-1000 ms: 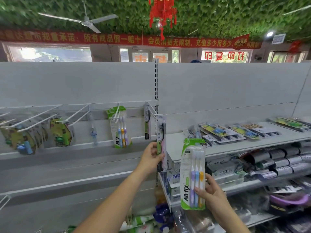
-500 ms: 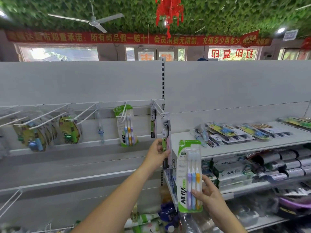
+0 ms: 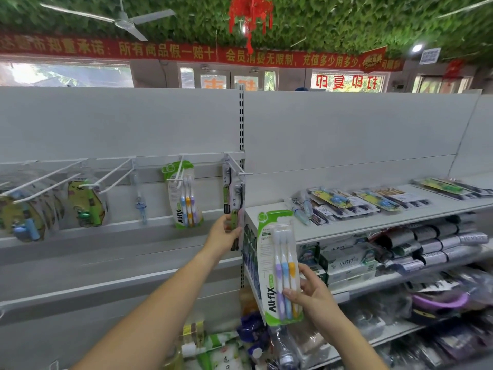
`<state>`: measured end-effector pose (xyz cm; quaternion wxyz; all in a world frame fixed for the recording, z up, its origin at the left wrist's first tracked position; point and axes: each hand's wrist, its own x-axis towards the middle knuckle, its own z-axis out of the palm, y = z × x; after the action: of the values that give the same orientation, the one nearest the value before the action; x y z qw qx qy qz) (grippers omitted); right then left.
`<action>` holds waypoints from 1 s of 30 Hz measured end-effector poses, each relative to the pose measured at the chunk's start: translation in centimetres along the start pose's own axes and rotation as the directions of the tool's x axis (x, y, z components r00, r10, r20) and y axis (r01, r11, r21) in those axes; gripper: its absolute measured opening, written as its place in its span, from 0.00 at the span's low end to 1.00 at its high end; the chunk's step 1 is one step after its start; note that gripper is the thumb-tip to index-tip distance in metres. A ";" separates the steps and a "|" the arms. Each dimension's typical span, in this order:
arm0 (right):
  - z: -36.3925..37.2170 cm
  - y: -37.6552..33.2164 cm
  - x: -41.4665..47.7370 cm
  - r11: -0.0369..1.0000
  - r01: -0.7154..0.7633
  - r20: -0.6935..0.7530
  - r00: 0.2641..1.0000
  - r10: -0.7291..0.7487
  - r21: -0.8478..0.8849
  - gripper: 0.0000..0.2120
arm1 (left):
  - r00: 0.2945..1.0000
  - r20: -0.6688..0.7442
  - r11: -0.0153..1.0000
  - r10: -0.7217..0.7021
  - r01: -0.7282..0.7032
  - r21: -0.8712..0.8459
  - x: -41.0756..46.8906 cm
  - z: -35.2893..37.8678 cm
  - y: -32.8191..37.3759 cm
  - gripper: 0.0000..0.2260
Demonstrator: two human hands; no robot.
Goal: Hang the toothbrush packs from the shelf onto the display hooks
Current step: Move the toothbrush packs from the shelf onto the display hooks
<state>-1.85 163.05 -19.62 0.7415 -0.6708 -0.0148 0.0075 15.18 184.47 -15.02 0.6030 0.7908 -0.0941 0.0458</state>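
Under a leafy green ceiling (image 3: 346, 17), the left hand (image 3: 225, 233) pinches a slim pack (image 3: 235, 206) hanging on a white hook (image 3: 240, 168). The right hand (image 3: 310, 292) grips a three-brush pack (image 3: 278, 263) near the white shelf (image 3: 440, 206) at right.

A shop, a small supermarket by the look. White metal shelving (image 3: 346, 134) carries a row of wire hooks (image 3: 106, 172) hung with carded packs (image 3: 185, 198), and a shelf (image 3: 400, 217) holds more packs lying flat above boxed toothpaste (image 3: 346, 263). A red banner (image 3: 186, 53) with yellow characters runs under a leaf-covered ceiling (image 3: 320, 20), near a fan (image 3: 125, 21) and a red ornament (image 3: 249, 14). Windows (image 3: 346, 81) with red lettering show beyond.
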 end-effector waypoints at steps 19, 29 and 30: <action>7.8 -1.6 2.7 0.995 0.061 0.149 0.988 -0.049 -0.076 0.34 | 0.995 0.030 0.995 -0.096 0.096 -0.004 -1.2 -4.1 -1.5 0.04; 11.7 -2.4 4.2 0.988 0.099 0.135 0.987 -0.083 -0.118 0.21 | 0.982 0.142 0.901 -0.121 0.169 -0.399 -10.2 -8.9 0.3 0.21; 12.1 -2.4 4.3 0.988 0.105 0.132 0.987 -0.090 -0.109 0.21 | 0.982 0.163 0.909 -0.098 0.155 -0.386 -11.1 -9.3 0.3 0.22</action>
<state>2.09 174.94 -16.00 0.6984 -0.7093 -0.0951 0.0129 4.61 194.33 -14.27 0.7444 0.6578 -0.0918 -0.0689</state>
